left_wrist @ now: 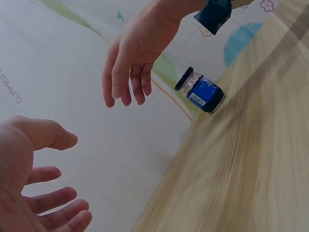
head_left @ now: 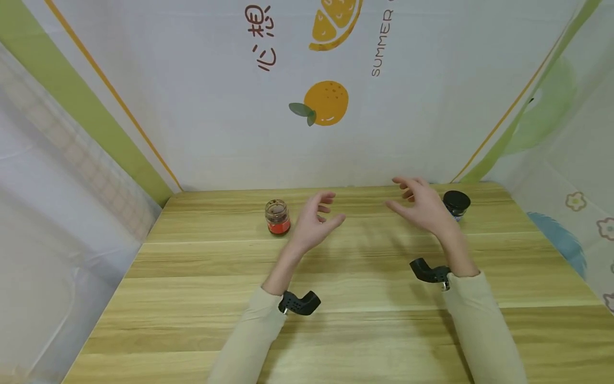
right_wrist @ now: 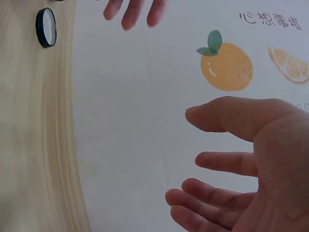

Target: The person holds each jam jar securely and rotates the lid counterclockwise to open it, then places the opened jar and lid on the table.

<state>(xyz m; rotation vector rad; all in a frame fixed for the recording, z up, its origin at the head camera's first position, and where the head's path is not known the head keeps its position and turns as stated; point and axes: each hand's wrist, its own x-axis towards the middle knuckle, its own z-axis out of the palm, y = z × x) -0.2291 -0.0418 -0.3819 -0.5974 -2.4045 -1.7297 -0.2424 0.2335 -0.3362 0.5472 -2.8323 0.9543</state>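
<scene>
My left hand [head_left: 314,224] hovers above the table with fingers loosely bent and nothing in it. Just left of it stands an open glass jar [head_left: 277,217] with a red label and dark residue inside. My right hand [head_left: 421,207] is also raised, its thumb apart from the relaxed fingers, holding nothing. Beside that wrist is a second jar [left_wrist: 203,93] with a black lid [head_left: 457,200] and a blue label, partly covered by the hand in the head view. The right wrist view shows a loose round lid [right_wrist: 46,27], dark-rimmed and pale inside, near the left hand's fingers.
The wooden table [head_left: 364,320] ends at a white printed cloth [head_left: 216,133] hanging behind it. More cloth hangs along the left and right sides. Each wrist carries a black camera mount [head_left: 301,303].
</scene>
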